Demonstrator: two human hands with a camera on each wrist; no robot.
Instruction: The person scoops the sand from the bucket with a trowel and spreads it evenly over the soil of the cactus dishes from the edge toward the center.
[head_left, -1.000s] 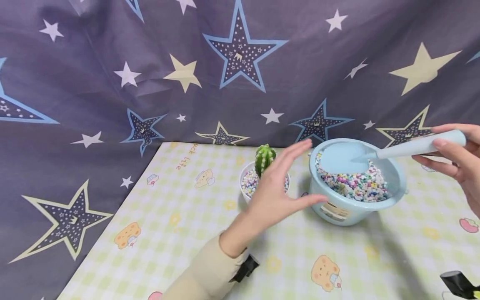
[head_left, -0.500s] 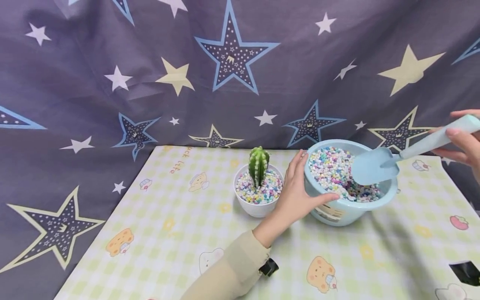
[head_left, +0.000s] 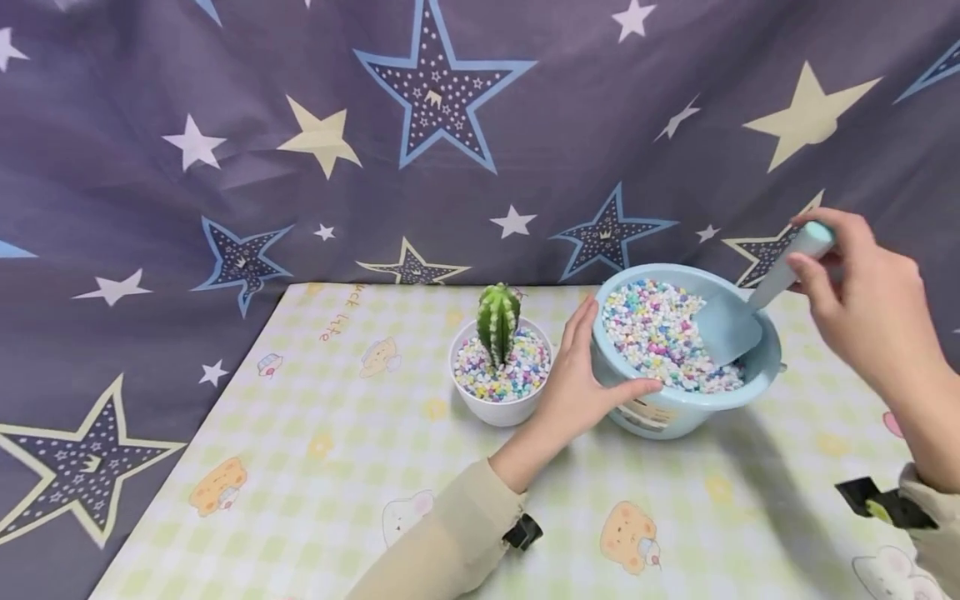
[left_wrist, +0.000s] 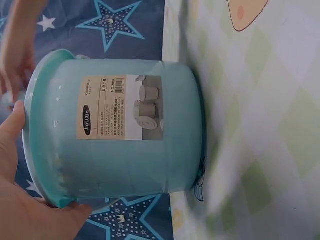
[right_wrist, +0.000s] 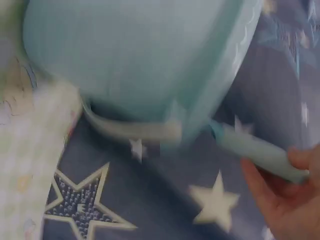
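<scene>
A light blue bucket (head_left: 693, 421) holds small multicoloured pebbles (head_left: 648, 333). My left hand (head_left: 566, 387) grips its left side, thumb along the front of the rim and fingers toward the back. In the left wrist view that hand (left_wrist: 30, 210) is at the rim of the bucket (left_wrist: 130, 165), which bears a paper label (left_wrist: 105, 107). My right hand (head_left: 877, 300) pinches the handle of a pale blue scoop (head_left: 783, 271). The scoop's blade slants down into the bucket, its tip at the pebbles. The right wrist view is blurred, with the scoop handle (right_wrist: 260, 152) between thumb and fingers.
Left of the bucket stands a white flowerpot (head_left: 498, 412) with a green cactus (head_left: 497, 321) set in similar pebbles. A checked cloth (head_left: 315, 500) covers the table. Behind it hangs a dark curtain (head_left: 420, 200) with stars. A bucket handle (right_wrist: 135, 130) hangs at its side.
My left hand has moved right from in front of the flowerpot and taken hold of the bucket. The scoop has tilted steeper, its blade now lower in the bucket, with the right hand above it.
</scene>
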